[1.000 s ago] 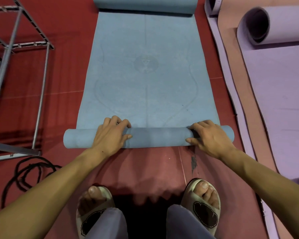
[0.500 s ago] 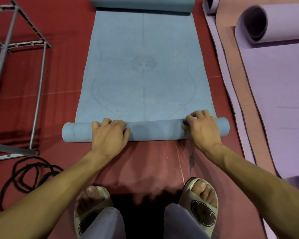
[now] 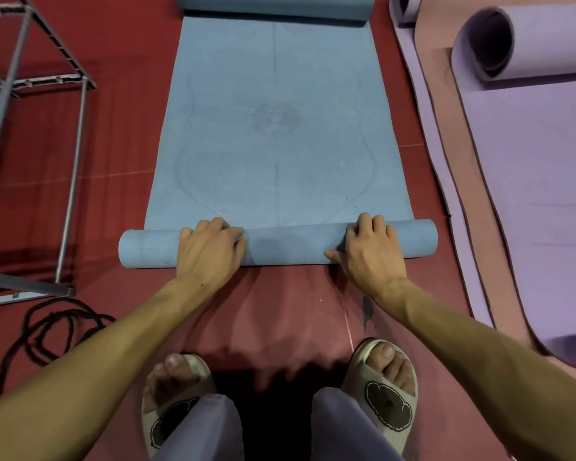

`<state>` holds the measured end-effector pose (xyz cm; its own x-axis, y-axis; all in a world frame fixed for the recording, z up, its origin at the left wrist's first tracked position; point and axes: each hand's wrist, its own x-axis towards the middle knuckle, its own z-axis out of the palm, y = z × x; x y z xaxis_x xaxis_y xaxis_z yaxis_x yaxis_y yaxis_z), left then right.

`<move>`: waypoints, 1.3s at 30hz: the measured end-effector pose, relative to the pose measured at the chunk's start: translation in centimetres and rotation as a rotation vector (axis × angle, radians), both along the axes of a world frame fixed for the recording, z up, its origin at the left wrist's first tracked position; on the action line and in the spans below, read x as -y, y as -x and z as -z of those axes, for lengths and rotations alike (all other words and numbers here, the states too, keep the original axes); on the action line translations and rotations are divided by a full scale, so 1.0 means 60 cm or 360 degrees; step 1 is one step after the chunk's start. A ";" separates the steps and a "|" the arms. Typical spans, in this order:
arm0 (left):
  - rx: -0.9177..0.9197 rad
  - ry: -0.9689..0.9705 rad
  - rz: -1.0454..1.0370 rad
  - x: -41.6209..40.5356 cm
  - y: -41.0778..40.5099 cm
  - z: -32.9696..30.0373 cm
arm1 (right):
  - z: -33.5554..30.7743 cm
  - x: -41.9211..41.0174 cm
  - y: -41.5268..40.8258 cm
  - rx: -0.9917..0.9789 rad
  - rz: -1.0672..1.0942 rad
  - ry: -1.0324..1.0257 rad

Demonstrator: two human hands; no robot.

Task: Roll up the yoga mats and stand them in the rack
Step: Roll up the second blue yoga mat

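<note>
A blue yoga mat (image 3: 273, 144) lies flat on the red floor, stretching away from me. Its near end is wound into a tight roll (image 3: 293, 244) lying crosswise. My left hand (image 3: 210, 251) sits on the left part of the roll, fingers curled over its top. My right hand (image 3: 369, 251) grips the right part, fingers over the far side and thumb on the near side. The mat's far end (image 3: 273, 5) curls up at the top edge. The grey metal rack (image 3: 74, 168) stands at the left, holding nothing that I can see.
Purple mats (image 3: 539, 194) overlap a pinkish mat (image 3: 446, 144) on the right, one with a loosely rolled end (image 3: 546, 41). A black cable (image 3: 47, 331) lies coiled on the floor at lower left. My sandalled feet (image 3: 379, 377) stand just behind the roll.
The roll has moved away from me along the mat and grown slightly thicker. Both hands have travelled forward with it, still on top.
</note>
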<state>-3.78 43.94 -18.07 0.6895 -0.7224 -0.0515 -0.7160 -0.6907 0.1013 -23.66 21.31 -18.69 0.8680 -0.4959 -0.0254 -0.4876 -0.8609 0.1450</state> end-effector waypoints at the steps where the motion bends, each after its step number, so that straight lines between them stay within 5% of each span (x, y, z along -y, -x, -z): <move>1: -0.0043 0.0022 0.0012 -0.004 -0.005 -0.003 | 0.000 0.001 0.000 0.0010 -0.0002 -0.0002; 5: -0.0148 0.0043 0.0070 -0.021 -0.011 -0.006 | -0.005 0.012 -0.009 0.0066 0.0023 -0.0071; 13: 0.0124 -0.0112 0.0215 -0.003 -0.017 -0.005 | -0.026 0.013 -0.004 0.0057 -0.0052 -0.0203; 23: 0.0050 0.0126 0.0166 -0.015 -0.020 0.000 | -0.005 0.017 -0.008 -0.0011 -0.0056 -0.0019; 31: 0.0154 -0.0136 0.0249 -0.021 -0.026 0.029 | 0.004 0.042 -0.036 -0.0125 -0.0085 0.0067; 39: -0.0074 0.0242 0.0332 -0.032 -0.078 0.025 | 0.013 0.040 -0.041 -0.0165 -0.0029 0.0011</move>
